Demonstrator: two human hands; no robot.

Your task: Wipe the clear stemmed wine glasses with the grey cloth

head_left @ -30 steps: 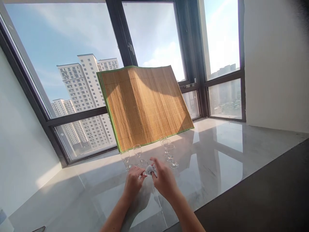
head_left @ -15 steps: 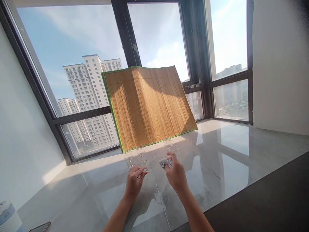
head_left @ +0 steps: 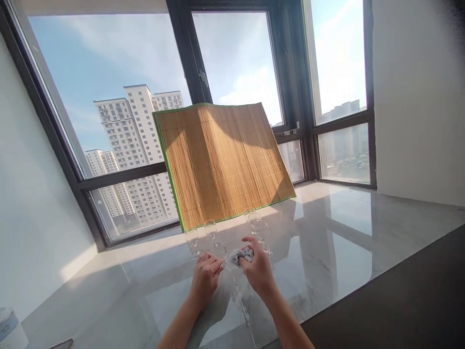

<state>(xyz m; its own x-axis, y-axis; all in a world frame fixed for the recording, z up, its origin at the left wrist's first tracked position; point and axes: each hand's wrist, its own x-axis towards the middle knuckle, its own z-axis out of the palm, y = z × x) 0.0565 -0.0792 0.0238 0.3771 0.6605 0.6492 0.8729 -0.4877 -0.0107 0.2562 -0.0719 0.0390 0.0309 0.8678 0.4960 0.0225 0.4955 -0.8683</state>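
Observation:
My left hand point(head_left: 207, 277) is closed around the stem end of a small stemmed glass point(head_left: 225, 261), which lies tilted to the right. In my right hand point(head_left: 258, 271) is a bunched grey-white cloth point(head_left: 240, 256), pressed at the bowl of that glass and covering most of it; the index finger is lifted off. Just beyond my left hand stand two clear stemmed glasses, a nearer one point(head_left: 193, 238) and another point(head_left: 210, 231) to its right. Several more stand behind my right hand, the closest glass point(head_left: 260, 229) partly hidden by it.
A bamboo mat point(head_left: 225, 165) with green edging leans against the dark window frame point(head_left: 307, 97) behind the glasses. The glossy tiled ledge point(head_left: 327, 252) ends at a dark front edge on the right. A white-and-blue container point(head_left: 10, 329) and part of a phone point(head_left: 62, 344) are at lower left.
My right hand has moved left and slightly down, bringing the cloth from beside the held glass onto its bowl. My left hand still grips the stem. The view has shifted slightly.

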